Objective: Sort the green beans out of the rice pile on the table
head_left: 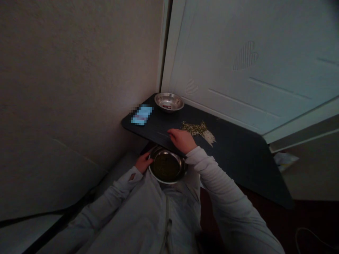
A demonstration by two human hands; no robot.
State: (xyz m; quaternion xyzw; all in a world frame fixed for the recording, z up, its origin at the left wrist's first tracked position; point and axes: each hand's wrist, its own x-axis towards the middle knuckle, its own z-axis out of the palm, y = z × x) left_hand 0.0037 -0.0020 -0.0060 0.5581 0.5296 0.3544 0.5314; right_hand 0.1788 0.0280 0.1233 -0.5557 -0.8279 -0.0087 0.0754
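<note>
A metal bowl (pixel 182 164) rests in my lap, partly under the table's front edge, with a dark greenish mass of what look like small grains or beans inside. My left hand (pixel 143 163) grips its left rim, thumb over the edge. Above the table's near edge is my right hand (pixel 182 140), fingers curled together; whatever they may hold is too small to see. Just beyond it lies a spread pile of mixed green and pale grains (pixel 193 129), with a whiter heap (pixel 209 136) at its right end.
The dark table (pixel 238 162) stands against a white panel with heart reliefs (pixel 246 56). At its far left corner sit a second metal bowl (pixel 169 102), with a label inside, and a lit phone (pixel 142 115). A wall (pixel 79 70) rises on the left.
</note>
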